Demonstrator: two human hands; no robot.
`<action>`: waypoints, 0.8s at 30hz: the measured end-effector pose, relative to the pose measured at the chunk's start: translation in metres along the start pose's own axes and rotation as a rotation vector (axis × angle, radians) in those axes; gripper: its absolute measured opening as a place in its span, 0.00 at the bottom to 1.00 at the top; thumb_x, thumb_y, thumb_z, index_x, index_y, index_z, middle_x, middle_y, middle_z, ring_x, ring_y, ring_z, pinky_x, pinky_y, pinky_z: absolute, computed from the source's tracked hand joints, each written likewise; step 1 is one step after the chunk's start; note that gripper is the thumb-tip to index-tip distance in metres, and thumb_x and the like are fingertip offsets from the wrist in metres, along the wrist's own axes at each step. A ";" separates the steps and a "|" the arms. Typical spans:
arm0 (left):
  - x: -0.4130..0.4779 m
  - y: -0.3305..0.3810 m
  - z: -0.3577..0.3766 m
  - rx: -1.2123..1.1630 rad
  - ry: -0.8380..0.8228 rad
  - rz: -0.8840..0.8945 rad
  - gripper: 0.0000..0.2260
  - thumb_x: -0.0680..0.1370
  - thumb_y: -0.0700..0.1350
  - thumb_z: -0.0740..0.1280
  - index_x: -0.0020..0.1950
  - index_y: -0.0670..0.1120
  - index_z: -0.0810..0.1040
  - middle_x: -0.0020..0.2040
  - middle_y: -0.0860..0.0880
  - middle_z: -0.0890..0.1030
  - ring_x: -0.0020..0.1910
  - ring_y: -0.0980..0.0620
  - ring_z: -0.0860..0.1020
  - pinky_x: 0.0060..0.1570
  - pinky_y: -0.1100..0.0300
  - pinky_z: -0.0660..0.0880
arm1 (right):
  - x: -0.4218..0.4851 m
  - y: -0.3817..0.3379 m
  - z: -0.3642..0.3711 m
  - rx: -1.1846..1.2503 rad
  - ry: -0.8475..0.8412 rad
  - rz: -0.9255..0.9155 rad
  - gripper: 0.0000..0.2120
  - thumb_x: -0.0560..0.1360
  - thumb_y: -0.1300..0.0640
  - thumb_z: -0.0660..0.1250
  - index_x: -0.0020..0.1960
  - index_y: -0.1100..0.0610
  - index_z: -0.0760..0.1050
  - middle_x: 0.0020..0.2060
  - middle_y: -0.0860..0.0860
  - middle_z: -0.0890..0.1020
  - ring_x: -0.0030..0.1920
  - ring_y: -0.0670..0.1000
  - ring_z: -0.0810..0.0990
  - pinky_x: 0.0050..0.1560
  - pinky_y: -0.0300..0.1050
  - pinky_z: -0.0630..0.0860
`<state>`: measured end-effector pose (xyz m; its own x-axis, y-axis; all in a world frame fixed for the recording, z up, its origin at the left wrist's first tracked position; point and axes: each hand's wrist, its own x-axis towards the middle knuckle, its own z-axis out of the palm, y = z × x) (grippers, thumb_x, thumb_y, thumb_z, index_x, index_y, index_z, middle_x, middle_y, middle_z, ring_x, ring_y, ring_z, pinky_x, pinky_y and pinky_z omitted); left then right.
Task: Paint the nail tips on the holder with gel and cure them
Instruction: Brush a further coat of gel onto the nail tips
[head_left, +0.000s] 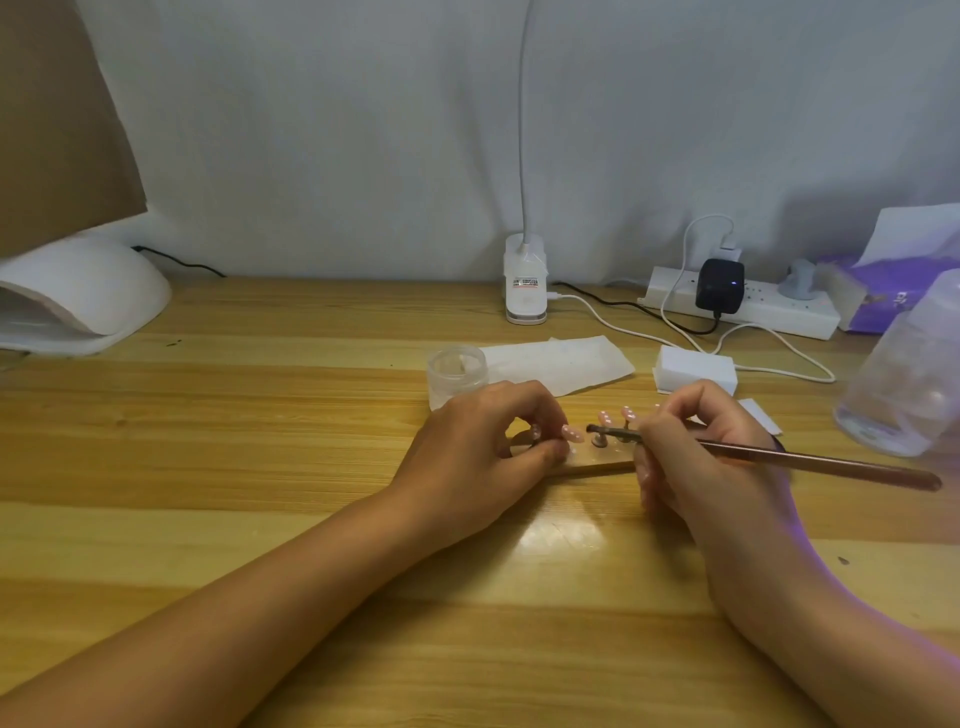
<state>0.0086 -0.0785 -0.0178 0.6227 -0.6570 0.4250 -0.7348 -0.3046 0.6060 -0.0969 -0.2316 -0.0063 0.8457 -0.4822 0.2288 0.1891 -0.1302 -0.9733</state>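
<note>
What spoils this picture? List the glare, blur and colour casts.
Head view: a glare patch whitens the table; a purple cast tints the right forearm; the clear container at the right edge is blurred.

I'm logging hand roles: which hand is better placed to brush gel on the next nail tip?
Right hand: it grips the brush, whose head sits beside the nail tip the left hand pinches.
</note>
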 end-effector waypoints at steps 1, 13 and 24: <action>0.000 0.000 0.000 -0.004 0.002 0.003 0.06 0.76 0.46 0.73 0.47 0.55 0.79 0.43 0.60 0.79 0.34 0.73 0.72 0.32 0.74 0.65 | 0.000 0.000 -0.001 0.037 -0.016 0.009 0.07 0.75 0.61 0.67 0.41 0.55 0.71 0.25 0.49 0.77 0.25 0.43 0.73 0.25 0.34 0.69; 0.000 0.001 0.000 -0.015 0.000 0.036 0.05 0.76 0.43 0.72 0.47 0.53 0.81 0.42 0.59 0.80 0.33 0.73 0.72 0.31 0.74 0.64 | 0.003 0.000 0.001 -0.091 -0.160 -0.056 0.10 0.72 0.65 0.69 0.39 0.51 0.74 0.33 0.53 0.78 0.34 0.52 0.76 0.35 0.49 0.73; 0.000 -0.001 0.001 -0.011 0.000 0.036 0.04 0.76 0.43 0.72 0.49 0.51 0.82 0.44 0.59 0.81 0.34 0.74 0.72 0.31 0.75 0.64 | 0.005 0.001 0.001 -0.180 -0.208 -0.056 0.09 0.71 0.64 0.71 0.41 0.55 0.72 0.33 0.55 0.78 0.34 0.52 0.77 0.36 0.49 0.75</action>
<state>0.0090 -0.0787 -0.0187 0.5962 -0.6672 0.4465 -0.7536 -0.2733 0.5979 -0.0920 -0.2330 -0.0064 0.9242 -0.2843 0.2551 0.1621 -0.3127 -0.9359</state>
